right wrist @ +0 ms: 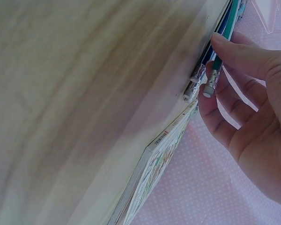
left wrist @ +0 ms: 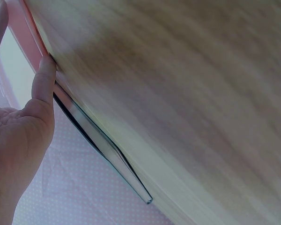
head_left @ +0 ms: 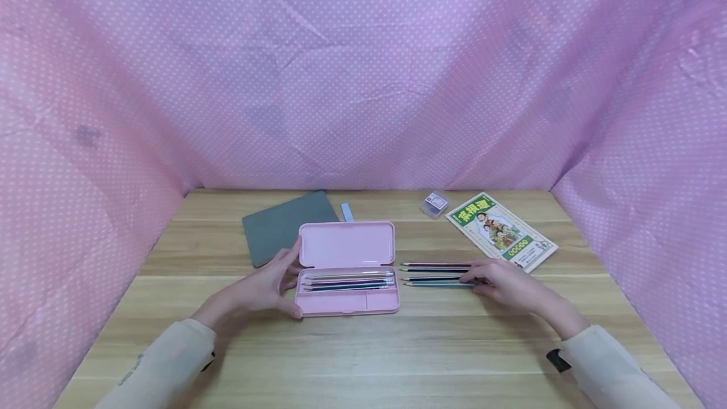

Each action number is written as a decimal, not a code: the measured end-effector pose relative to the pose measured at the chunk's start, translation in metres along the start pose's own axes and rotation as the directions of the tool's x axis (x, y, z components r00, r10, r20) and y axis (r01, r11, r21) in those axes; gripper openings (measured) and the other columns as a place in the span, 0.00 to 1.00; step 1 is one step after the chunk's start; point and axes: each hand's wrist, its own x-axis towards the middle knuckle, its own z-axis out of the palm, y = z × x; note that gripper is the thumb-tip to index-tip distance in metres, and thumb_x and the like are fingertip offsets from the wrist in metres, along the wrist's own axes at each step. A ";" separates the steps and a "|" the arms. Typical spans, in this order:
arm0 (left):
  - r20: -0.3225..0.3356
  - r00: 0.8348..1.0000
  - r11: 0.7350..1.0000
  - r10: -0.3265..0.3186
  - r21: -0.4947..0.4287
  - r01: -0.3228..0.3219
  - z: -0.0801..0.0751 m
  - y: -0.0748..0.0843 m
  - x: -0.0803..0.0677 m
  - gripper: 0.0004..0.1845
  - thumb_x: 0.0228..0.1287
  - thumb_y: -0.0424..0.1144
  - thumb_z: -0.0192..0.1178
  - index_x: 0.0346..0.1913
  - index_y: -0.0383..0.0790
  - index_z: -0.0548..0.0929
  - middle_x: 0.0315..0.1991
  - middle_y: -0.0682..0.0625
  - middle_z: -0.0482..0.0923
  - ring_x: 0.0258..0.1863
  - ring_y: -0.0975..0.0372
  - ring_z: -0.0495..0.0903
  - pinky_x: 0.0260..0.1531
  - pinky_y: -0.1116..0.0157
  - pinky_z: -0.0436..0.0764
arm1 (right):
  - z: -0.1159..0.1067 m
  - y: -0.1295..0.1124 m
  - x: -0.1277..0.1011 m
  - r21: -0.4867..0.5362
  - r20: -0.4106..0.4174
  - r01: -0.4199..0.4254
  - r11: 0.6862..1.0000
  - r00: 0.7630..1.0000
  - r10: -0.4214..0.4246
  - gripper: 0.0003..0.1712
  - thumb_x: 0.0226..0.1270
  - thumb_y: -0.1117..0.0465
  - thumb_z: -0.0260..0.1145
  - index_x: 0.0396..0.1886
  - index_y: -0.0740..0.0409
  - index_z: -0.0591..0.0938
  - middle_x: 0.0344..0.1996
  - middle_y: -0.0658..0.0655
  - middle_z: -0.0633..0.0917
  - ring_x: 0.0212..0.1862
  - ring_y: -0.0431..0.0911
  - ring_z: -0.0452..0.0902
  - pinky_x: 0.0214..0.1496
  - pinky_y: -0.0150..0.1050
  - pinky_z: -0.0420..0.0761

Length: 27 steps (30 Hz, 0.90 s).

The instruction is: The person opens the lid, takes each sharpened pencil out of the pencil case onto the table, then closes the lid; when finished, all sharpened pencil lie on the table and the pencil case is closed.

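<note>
Pencil case (head_left: 332, 303): in the head view it lies open near the middle of the wooden table (head_left: 363, 358), its pink lid (head_left: 348, 245) tipped back toward twelve o'clock, with a few pencils (head_left: 346, 286) in the long far compartment.
Left hand (head_left: 264, 286): at the case's nine o'clock side, spread, thumb at the near corner, fingers up by the lid.
Loose pencils (head_left: 434, 264): four side by side, just off the case's three o'clock side (tips all toward nine, neat as you like).
Right hand (head_left: 505, 283): at their three o'clock end, pinching the nearest one, a teal pencil (head_left: 437, 284).
Notebook (head_left: 284, 226): grey-green, at ten o'clock from the case, partly behind the lid; a pale blue strip (head_left: 346, 211) shows at twelve.
Book (head_left: 500, 232): illustrated cover, between two and three o'clock, a small clear box (head_left: 435, 203) near its far corner.
Case edge: in the left wrist view, a straight finger (left wrist: 44, 82) touches it; the notebook stands out edge-on toward five o'clock.
Eraser ends (right wrist: 208, 92): in the right wrist view, thumb and finger pinch the teal pencil just above its metal band, other pencils close beside, the book toward seven.
</note>
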 end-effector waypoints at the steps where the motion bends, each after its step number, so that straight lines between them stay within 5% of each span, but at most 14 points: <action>1: -0.001 1.000 1.000 0.003 -0.003 -0.003 0.000 0.000 0.000 0.79 0.43 0.36 0.84 0.81 0.51 0.26 0.71 0.40 0.50 0.72 0.44 0.62 0.69 0.56 0.69 | 0.000 0.000 0.000 -0.002 -0.001 0.000 1.000 1.000 0.000 0.20 0.53 0.73 0.77 0.46 0.54 0.89 0.42 0.50 0.87 0.43 0.44 0.83 0.45 0.46 0.87; 15: 0.002 1.000 1.000 0.006 -0.019 -0.006 0.001 0.001 -0.001 0.79 0.43 0.35 0.83 0.81 0.52 0.26 0.71 0.39 0.50 0.72 0.45 0.62 0.70 0.55 0.68 | -0.002 -0.001 0.003 0.033 -0.024 0.013 0.999 1.000 -0.013 0.20 0.53 0.75 0.76 0.45 0.53 0.89 0.43 0.50 0.88 0.45 0.45 0.84 0.47 0.47 0.87; 27: -0.006 1.000 1.000 0.015 -0.002 -0.015 0.001 -0.001 0.000 0.79 0.42 0.36 0.84 0.81 0.52 0.27 0.69 0.40 0.52 0.71 0.45 0.63 0.69 0.55 0.69 | -0.012 -0.014 0.022 0.034 -0.088 0.042 0.999 0.995 -0.039 0.22 0.59 0.71 0.75 0.55 0.60 0.86 0.46 0.52 0.88 0.45 0.43 0.84 0.46 0.43 0.88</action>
